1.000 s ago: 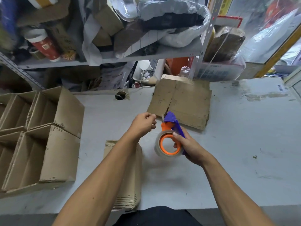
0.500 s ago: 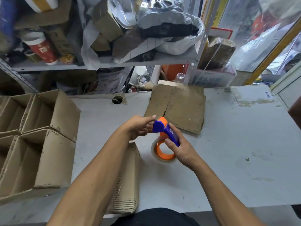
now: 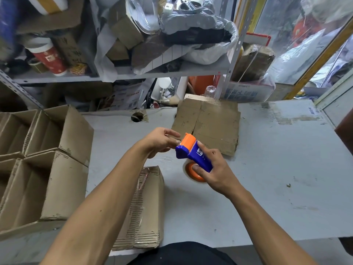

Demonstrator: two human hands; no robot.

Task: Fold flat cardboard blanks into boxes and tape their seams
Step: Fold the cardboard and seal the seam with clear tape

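near the middle of the frame, the right hand (image 3: 215,169) grips a blue and orange tape gun (image 3: 193,153) above the grey table (image 3: 277,169), fingers curled round it. the left hand (image 3: 160,142) is at its orange tip, fingers bent and close together; what they pinch i cannot tell. a flat blank (image 3: 212,127) lies just behind. open boxes (image 3: 47,163) sit at the left. a stack of blanks (image 3: 147,207) lies under the left arm.
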